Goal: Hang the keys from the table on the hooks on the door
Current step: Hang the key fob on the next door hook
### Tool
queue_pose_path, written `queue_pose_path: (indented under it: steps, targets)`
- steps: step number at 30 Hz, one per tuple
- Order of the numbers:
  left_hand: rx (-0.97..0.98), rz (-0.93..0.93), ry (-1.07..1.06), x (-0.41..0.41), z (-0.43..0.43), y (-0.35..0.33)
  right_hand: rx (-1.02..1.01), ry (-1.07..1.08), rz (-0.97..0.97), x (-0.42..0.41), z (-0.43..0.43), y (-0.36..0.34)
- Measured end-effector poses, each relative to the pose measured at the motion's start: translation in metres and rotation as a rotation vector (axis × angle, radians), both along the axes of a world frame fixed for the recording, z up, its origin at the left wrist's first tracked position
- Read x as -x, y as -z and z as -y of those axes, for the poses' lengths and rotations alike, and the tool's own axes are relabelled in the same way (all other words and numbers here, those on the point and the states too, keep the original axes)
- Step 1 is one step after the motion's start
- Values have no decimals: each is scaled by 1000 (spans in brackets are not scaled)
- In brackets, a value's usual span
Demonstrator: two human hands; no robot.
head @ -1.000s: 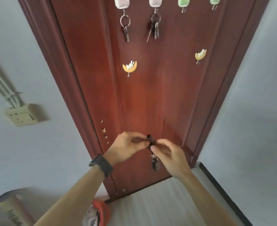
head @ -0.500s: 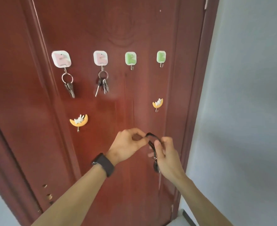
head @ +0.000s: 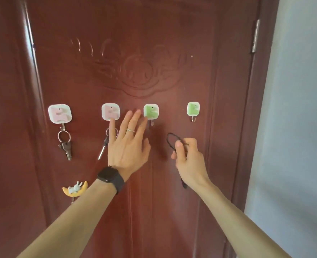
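Two bare forearms reach up from the bottom edge toward the door (head: 172, 53). Left wrist carries a dark watch (head: 110, 177). Left hand (head: 128, 144) is flat and splayed, fingers fanned upward, a ring on one finger; fingertips sit between the second pink hook and the first green hook (head: 151, 113), palm near or on the door, contact not clear.

Right hand (head: 188, 161) is curled, thumb and forefinger pinching a black cord loop (head: 173, 141). The loop stands up and to the left of the fist, its long axis tilted upper-left to lower-right, open end toward the green hook's metal prong. A dark piece hangs below the wrist; the keys on it are mostly hidden by the hand.

On the door, a row of four square hooks. Far-left pink hook (head: 60, 113) holds a key ring (head: 65, 144), keys pointing down. Second pink hook (head: 110, 111) holds another set, partly behind the left hand. Both green hooks are bare, the far one (head: 193, 109) at right. Lower left, a yellow moon-shaped hook (head: 75, 189).
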State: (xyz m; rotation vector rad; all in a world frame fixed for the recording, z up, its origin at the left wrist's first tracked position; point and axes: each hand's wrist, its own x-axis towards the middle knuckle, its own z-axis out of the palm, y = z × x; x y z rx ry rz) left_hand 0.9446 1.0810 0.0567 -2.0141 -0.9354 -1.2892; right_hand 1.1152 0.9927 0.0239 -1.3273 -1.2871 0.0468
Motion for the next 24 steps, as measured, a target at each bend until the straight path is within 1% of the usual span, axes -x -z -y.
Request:
queue_pose_path:
  steps: [2,4,8,13,15,19,24]
  targets:
    - [20,-47,-140,6,-16,-5,-1,-43,-31,-3,-13,-14]
    - [34,-103,-221,12,-27,-3,-27,-136,-69,-2,-25,-27]
    - [57,-141,-261,15,-34,-1,-40,-261,-51,4,-46,-44]
    - [77,-137,-287,13,-34,-1,12,-376,-187,14,-73,-47]
    - [81,-143,-298,14,-35,0,27,-377,-197,15,-80,-40]
    - [69,-146,-313,15,-36,1,36,-313,-103,14,-84,-18]
    - [99,-160,-299,16,-30,-3,49,-236,-124,17,-75,-10]
